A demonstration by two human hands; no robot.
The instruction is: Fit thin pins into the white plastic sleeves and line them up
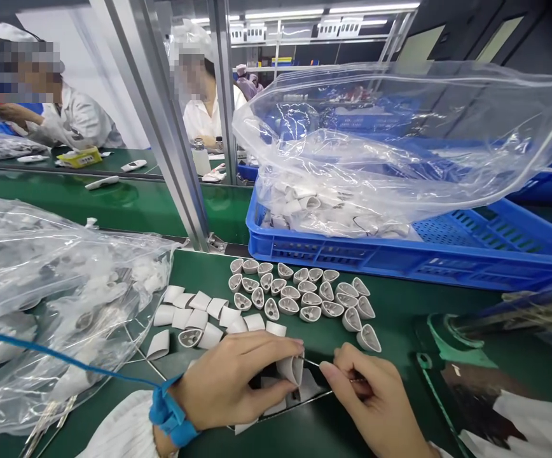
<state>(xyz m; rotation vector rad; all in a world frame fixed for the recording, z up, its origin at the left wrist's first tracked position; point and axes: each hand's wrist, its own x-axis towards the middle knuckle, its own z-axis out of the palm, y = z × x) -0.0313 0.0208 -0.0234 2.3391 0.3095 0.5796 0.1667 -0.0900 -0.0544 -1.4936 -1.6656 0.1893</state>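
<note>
Our left hand (238, 381) curls with its fingers pressed together around a white plastic shell (291, 370), a hollow, tapered moulding standing just past the fingertips. Our right hand (366, 394) pinches a thin metal pick (311, 362) between thumb and fingers, its fine tip just beside the shell.

Directly ahead of both hands, hollow white cups (299, 299) with rounded, triangular mouths crowd the green counter (423, 305). Left of these, and ahead of the left hand, lie smooth, curved white strips (194, 318). Beneath the hands, a dark sheet (269, 381) carries more white pieces, though the fingers hide too much of it to tell what it is. Further left, a crumpled clear plastic bag (51, 299) holds more white parts, and a blue cord (56, 353) crosses it from the blue wrist strap (171, 413) on the left wrist.

Beyond the cups sits a blue perforated crate (352, 251), filled by a glossy, bulging clear bag (376, 140) of white parts that blocks much of the view ahead. A metal upright (161, 127) stands between us and a co-worker in a white coat (80, 121) at the next counter.
</note>
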